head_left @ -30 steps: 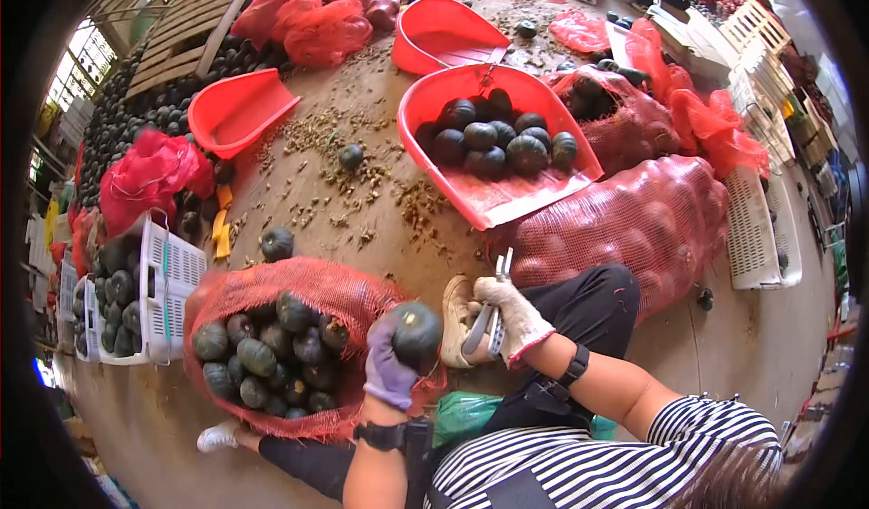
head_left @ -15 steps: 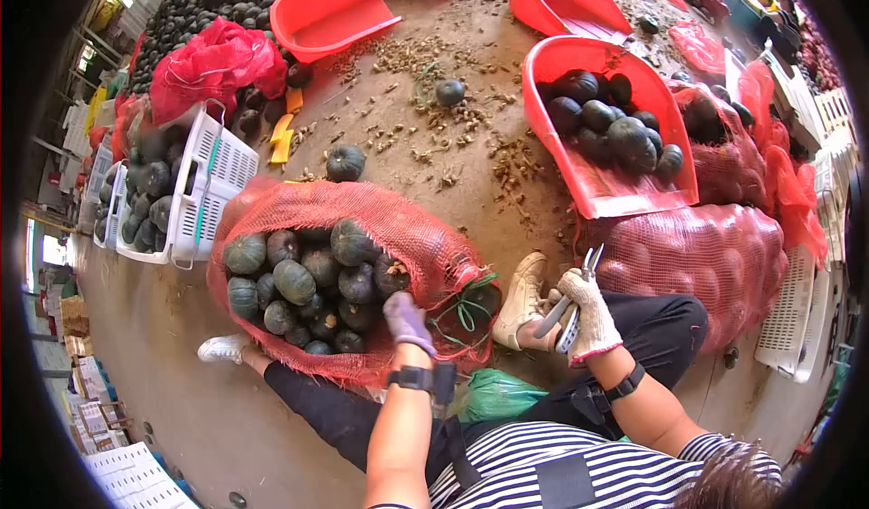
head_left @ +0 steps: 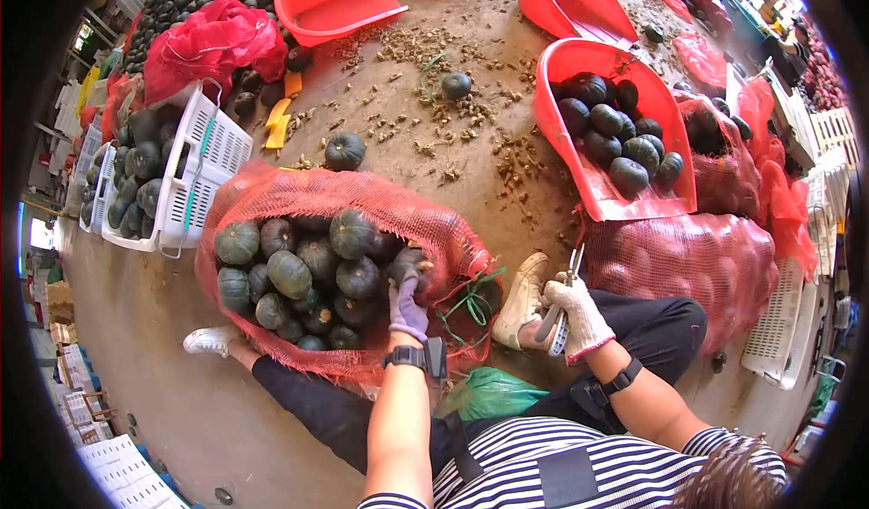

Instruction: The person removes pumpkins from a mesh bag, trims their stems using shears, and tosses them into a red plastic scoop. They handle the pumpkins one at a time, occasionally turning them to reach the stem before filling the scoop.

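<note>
My left hand (head_left: 408,310), in a purple glove, is closed on a dark green pumpkin (head_left: 410,263) at the right side of the opening of a red mesh sack (head_left: 380,203). Several more pumpkins (head_left: 290,274) fill that opening. Green string (head_left: 471,305) lies around the sack's gathered right end. In a white knitted glove, my right hand (head_left: 579,317) grips metal pruning shears (head_left: 559,328), blades pointing up, above the right leg and beside the beige shoe.
A red scoop (head_left: 625,206) of pumpkins rests on a full mesh sack (head_left: 679,269) at right. White crates (head_left: 208,160) of pumpkins stand at left. Single pumpkins (head_left: 345,151) and dry stem bits dot the floor. A green plastic bag (head_left: 493,394) lies between the legs.
My left hand has reached forward from the sack's edge and closed on a pumpkin. My right hand still holds the shears in nearly the same place. The view has shifted slightly.
</note>
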Demonstrator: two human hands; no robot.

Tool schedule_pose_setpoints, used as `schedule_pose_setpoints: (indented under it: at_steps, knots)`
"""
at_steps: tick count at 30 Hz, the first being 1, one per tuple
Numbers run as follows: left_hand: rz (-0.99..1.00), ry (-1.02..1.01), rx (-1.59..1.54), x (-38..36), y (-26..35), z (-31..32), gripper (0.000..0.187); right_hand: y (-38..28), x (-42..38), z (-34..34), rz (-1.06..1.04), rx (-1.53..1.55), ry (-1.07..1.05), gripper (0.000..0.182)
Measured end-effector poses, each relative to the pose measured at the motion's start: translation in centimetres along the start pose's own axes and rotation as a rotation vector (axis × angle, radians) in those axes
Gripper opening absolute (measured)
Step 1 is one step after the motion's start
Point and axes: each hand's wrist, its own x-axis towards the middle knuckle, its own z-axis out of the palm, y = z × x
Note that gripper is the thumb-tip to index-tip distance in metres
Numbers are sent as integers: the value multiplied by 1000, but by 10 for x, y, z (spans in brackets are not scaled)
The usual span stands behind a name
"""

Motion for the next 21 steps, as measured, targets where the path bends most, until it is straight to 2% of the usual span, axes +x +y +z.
schedule_pose_setpoints:
  at_steps: [2, 3, 6, 7, 10, 11, 14, 15, 18, 19, 20, 21]
  knots:
    - [-10, 91, 41, -13, -20, -14, 43, 5, 3, -3, -18, -58, 0, 48]
    - [7, 172, -30, -24, -23, -12, 59, 4, -2, 0, -17, -64, -3, 52]
    - [-14, 285, 186, -46, -13, 1, 74, 11, 3, -7, -71, -140, -121, 49]
    - [-75, 299, 137, -55, 3, 19, 83, 11, -2, -2, -76, -169, -93, 38]
    - [-111, -66, 450, -12, -25, -6, 91, 8, -8, -2, -131, -241, -151, 28]
    - [-61, -42, 802, 2, -35, -11, 94, 6, -11, -1, -133, -235, -145, 25]
    - [8, 277, 1383, -22, -15, 49, 90, 15, -6, -6, -153, -141, -20, 49]
    - [-46, 265, 1383, -12, -15, 51, 80, 15, -4, -7, -151, -137, -13, 53]
    - [-86, 90, 582, 6, -52, 6, 80, 11, -4, -13, -127, -129, -2, 61]
    - [-164, 135, 418, -20, -42, 21, 81, 8, -3, -13, -113, -130, -16, 61]
    - [-125, 60, 365, -14, -64, -13, 77, 7, -2, -13, -96, -132, -32, 60]
    - [-149, -15, 282, -29, -67, -21, 62, 15, 7, -19, -120, -157, -18, 57]
